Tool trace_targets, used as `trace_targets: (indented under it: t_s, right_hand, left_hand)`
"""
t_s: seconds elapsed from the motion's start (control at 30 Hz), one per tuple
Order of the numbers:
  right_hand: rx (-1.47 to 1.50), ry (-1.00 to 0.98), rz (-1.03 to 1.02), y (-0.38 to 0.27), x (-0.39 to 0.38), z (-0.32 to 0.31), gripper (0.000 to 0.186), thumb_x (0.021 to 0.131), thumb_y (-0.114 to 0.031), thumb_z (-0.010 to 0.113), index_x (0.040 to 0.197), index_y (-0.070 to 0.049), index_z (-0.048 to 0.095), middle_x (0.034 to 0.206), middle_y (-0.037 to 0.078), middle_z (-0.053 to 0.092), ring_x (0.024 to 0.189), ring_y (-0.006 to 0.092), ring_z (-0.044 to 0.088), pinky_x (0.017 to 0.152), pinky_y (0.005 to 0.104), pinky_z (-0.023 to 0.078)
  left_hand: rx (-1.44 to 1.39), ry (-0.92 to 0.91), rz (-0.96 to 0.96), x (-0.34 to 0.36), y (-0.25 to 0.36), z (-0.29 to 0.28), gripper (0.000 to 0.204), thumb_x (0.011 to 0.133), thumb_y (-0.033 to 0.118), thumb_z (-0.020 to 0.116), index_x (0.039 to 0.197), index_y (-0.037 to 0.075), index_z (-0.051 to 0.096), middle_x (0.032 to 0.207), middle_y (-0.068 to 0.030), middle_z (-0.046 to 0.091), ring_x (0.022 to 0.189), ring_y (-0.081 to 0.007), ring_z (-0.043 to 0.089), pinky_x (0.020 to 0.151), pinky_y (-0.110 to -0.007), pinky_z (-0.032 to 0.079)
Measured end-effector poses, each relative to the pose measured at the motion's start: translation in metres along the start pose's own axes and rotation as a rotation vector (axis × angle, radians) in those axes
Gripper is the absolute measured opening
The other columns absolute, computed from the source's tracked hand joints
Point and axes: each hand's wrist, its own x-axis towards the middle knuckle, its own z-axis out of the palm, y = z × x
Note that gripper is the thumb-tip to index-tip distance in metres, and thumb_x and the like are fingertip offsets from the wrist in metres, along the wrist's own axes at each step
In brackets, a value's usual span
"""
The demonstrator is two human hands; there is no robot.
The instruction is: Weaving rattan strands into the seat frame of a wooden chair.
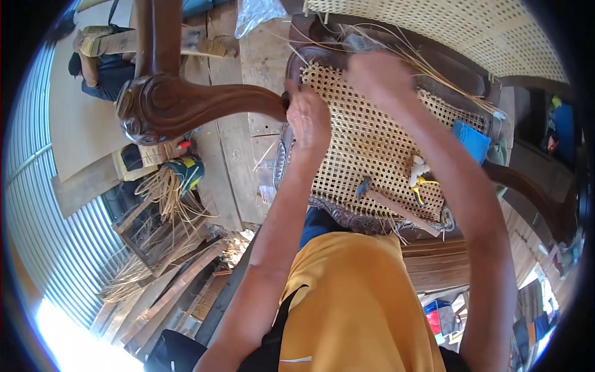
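Note:
In front of me lies a dark carved wooden chair with a woven cane seat [356, 146]. My left hand [308, 118] is at the left edge of the seat, by the wooden frame. Its fingers look closed, and what they hold, if anything, is hidden. Over the far part of the weave is my right hand [381, 74], smeared by motion, so its fingers cannot be made out. On the near right of the cane lie a hammer [400, 209] with a wooden handle and yellow-handled pliers [421, 191]. Loose cane strands [434, 71] stretch along the far right of the frame.
A curved armrest [211, 105] juts out on the left. Another cane panel [446, 28] rises at the far side. A blue object [472, 141] rests at the seat's right edge. Cane bundles [164, 192] and planks [173, 288] lie at left. Another person [102, 74] is at far left.

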Motion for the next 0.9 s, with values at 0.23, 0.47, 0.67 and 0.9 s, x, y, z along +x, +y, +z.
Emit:
trace_targets:
  t_s: [0.23, 0.47, 0.67, 0.9]
  right_hand:
    - [-0.024, 0.361, -0.161, 0.036, -0.013, -0.001, 0.045, 0.084, -0.046, 0.066, 0.078, -0.001, 0.065, 0.070, 0.019, 0.063, 0.073, 0.0361, 0.065, 0.068, 0.0453, 0.049]
    - [0.196, 0.177, -0.029, 0.018, -0.007, 0.050, 0.028, 0.088, -0.029, 0.063, 0.087, -0.001, 0.064, 0.082, 0.023, 0.065, 0.082, 0.0413, 0.063, 0.074, 0.0489, 0.048]
    - [0.109, 0.182, -0.077, 0.002, -0.013, 0.058, 0.018, 0.089, -0.018, 0.057, 0.088, 0.000, 0.063, 0.089, 0.023, 0.066, 0.090, 0.0411, 0.063, 0.081, 0.0499, 0.048]
    - [0.074, 0.313, -0.217, -0.017, -0.008, 0.054, 0.020, 0.088, -0.006, 0.046, 0.085, 0.003, 0.063, 0.087, 0.026, 0.066, 0.089, 0.0407, 0.065, 0.085, 0.0488, 0.049]
  left_hand:
    - [-0.587, 0.084, 0.333, 0.028, -0.004, 0.012, 0.014, 0.075, 0.006, 0.074, 0.088, 0.005, 0.067, 0.084, -0.0102, 0.066, 0.079, -0.0329, 0.061, 0.073, -0.043, 0.047]
    - [-0.474, 0.059, 0.051, 0.015, 0.005, 0.008, 0.007, 0.078, 0.006, 0.071, 0.078, 0.002, 0.066, 0.080, -0.0148, 0.062, 0.075, -0.0354, 0.060, 0.073, -0.043, 0.047]
    - [-0.365, 0.132, 0.048, 0.015, 0.000, 0.000, 0.008, 0.081, -0.002, 0.062, 0.078, -0.008, 0.057, 0.096, -0.0231, 0.051, 0.080, -0.0399, 0.061, 0.070, -0.044, 0.050]
    - [-0.400, 0.091, -0.002, 0.015, -0.005, 0.007, 0.008, 0.080, -0.002, 0.062, 0.078, -0.008, 0.057, 0.097, -0.0244, 0.050, 0.081, -0.0431, 0.060, 0.073, -0.048, 0.049]
